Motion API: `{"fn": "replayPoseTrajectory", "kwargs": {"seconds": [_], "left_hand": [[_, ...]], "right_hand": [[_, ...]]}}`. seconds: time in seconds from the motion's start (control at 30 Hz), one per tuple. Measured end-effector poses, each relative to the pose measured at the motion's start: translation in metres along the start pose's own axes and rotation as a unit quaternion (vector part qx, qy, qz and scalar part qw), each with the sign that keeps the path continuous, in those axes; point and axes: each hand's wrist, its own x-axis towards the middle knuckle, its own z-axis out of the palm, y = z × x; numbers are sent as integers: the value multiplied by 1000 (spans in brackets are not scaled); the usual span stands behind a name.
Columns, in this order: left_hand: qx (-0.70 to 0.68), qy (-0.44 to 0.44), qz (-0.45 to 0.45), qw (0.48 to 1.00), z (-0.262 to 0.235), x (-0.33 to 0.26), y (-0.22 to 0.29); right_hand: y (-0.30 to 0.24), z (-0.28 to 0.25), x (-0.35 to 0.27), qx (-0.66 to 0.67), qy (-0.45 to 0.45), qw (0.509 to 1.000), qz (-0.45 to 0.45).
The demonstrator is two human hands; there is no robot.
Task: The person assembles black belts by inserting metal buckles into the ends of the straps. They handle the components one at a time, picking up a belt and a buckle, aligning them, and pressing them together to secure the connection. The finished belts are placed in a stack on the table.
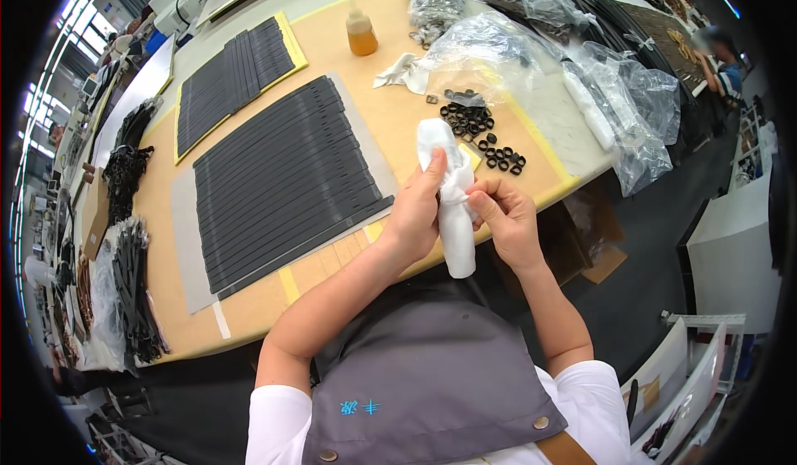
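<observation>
Cloth (452,216), white and rolled, stands upright between your hands just above the near bench (274,295) edge. Your left hand (413,216) is clamped round its side, thumb pressed near the top; your right hand (504,220) pinches its other side, fingers curled shut. Its lower end hangs past the edge, so a loosened grip likely drops it to the floor. Just beyond, black rings (484,137) lie loose; a swing of the cloth could scatter them off the right corner. Left, the strap rows (282,183) fill the mat. Open room is mostly the bare strip near you.
</observation>
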Motion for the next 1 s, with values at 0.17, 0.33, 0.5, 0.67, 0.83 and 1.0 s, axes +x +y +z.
{"fn": "replayPoseTrajectory", "kwargs": {"seconds": [0.17, 0.33, 0.5, 0.67, 0.83, 1.0], "left_hand": [[-7, 25, 29, 999, -10, 0, -1], [-20, 42, 58, 997, -20, -9, -5], [96, 86, 112, 985, -22, -10, -19], [129, 56, 128, 982, -19, -12, -34], [90, 50, 93, 990, -12, -17, -35], [17, 31, 128, 991, -16, -8, -43]], "right_hand": [[-2, 18, 3, 118, -19, 989, 85], [21, 26, -5, 231, 3, 966, 113], [23, 50, -18, -74, 57, 992, -87], [23, 45, -15, -271, 95, 952, -105], [27, 52, -20, -309, 127, 933, -136], [32, 55, -15, -90, 143, 982, -79]]}}
